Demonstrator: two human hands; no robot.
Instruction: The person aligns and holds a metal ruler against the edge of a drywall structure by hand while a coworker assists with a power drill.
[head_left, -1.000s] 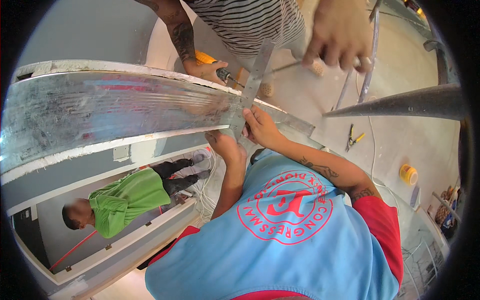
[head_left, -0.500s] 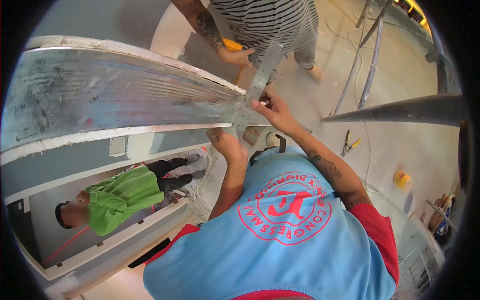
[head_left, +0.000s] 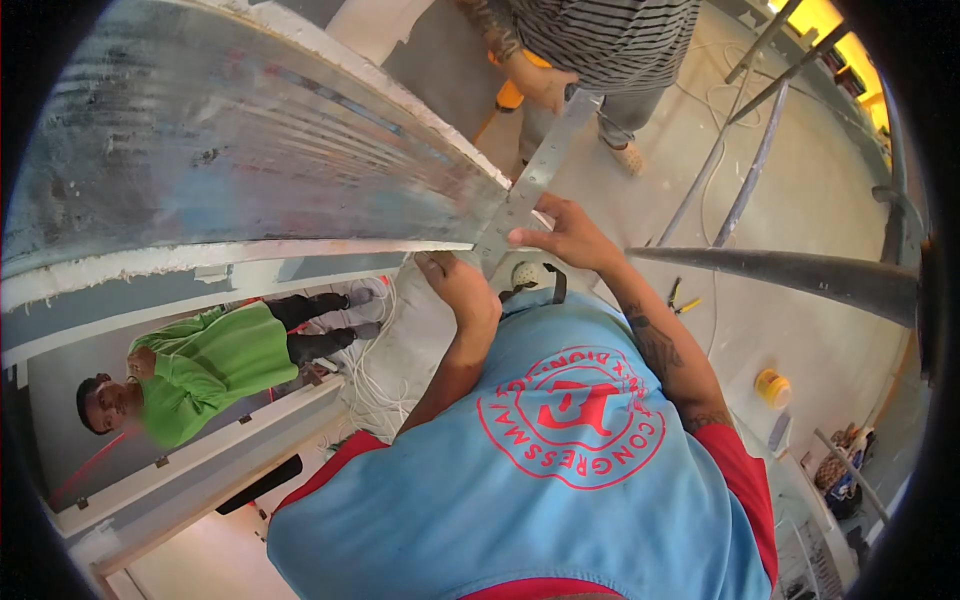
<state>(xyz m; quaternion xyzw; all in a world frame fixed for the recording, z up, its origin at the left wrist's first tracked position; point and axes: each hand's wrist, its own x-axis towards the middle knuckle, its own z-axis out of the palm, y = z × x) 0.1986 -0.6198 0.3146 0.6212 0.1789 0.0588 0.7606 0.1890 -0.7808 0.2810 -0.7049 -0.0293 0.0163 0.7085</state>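
Note:
A long beam-like piece [head_left: 300,150] comes in from the upper left, with a smeared grey metal face and rough white board edges along both sides. Across its end lies a flat metal strip [head_left: 530,190] with holes, tilted up to the right. My right hand [head_left: 575,238] grips the strip from the right, thumb on its face and the other fingers partly behind it. Below the strip's lower end, my left hand [head_left: 465,295] is closed at the near white board edge [head_left: 380,247], its fingertips partly hidden.
A person in a striped shirt [head_left: 610,50] stands beyond the strip, one hand on a yellow-and-black power tool [head_left: 510,95]. Someone in green [head_left: 225,365] is at lower left. Scaffold pipes [head_left: 780,270], pliers [head_left: 682,298], a yellow tub [head_left: 772,388] and white cables [head_left: 385,375] are around.
My view has shifted, so the beam slants more steeply. Both hands keep their places at the strip and board edge. My right fingers look slightly more spread. The striped-shirt person's hand is near the strip's far end.

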